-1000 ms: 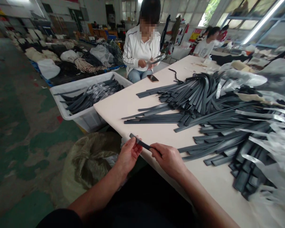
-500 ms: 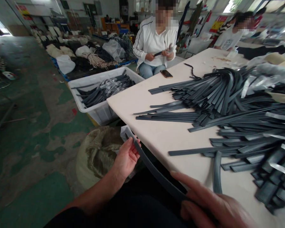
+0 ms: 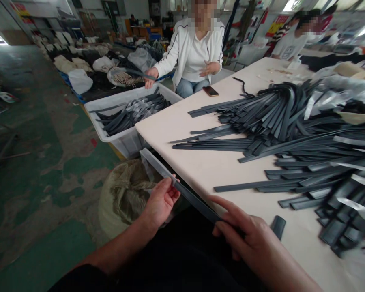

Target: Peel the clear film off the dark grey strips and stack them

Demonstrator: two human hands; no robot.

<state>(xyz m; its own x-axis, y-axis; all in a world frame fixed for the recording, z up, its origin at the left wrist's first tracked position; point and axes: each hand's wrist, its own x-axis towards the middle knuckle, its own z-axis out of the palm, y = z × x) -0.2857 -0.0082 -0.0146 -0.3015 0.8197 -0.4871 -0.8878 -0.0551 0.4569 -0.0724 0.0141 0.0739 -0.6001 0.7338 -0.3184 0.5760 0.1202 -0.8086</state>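
Observation:
A dark grey flat strip [image 3: 196, 199] stretches between my two hands beside the table edge. My left hand [image 3: 162, 202] pinches it between thumb and fingers, where it meets a pale translucent length [image 3: 155, 163] that sticks out past the fingertips. Whether this is film or a sleeve, I cannot tell. Further along, my right hand [image 3: 246, 233] is closed on the strip, thumb below and forefinger stretched along it; the near end is hidden by the palm. Many similar strips lie in a heap [image 3: 270, 113] on the table to the right.
The cream tabletop [image 3: 194, 164] has a phone [image 3: 211, 91] on it. At its left corner stands a white bin [image 3: 121, 144] of strips, with a sack [image 3: 112, 202] below. Across from me sits a co-worker in white [image 3: 197, 56], one hand holding a strip over the bin.
My right hand has moved left and away from me, nearer my left hand. More of the translucent length shows past my left fingers. The co-worker's hand has swung out over the bin with a strip.

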